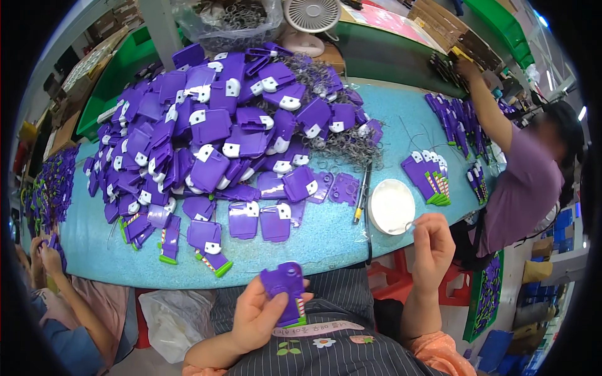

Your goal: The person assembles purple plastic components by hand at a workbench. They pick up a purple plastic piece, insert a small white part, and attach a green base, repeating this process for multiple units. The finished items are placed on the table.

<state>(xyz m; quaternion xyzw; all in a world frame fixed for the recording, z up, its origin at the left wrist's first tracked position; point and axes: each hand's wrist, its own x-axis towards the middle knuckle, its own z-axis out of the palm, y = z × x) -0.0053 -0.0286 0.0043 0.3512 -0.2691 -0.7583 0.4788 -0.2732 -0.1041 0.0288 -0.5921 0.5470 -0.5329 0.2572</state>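
Note:
My left hand grips a purple plastic part in front of my apron, thumb across its face. The part has a round hole near its top, a striped strip along one side and a green end. To the right, my right hand is raised beside a round white bowl, thumb and forefinger pinched on a small thin wire piece. White material fills the bowl. A heap of purple plastic parts with white corners covers the left and middle of the blue-green table.
Tangled wire pieces lie right of the heap. A knife-like tool rests left of the bowl; fanned purple parts with green ends lie beyond it. A fan stands at the back. Co-workers sit at right and left.

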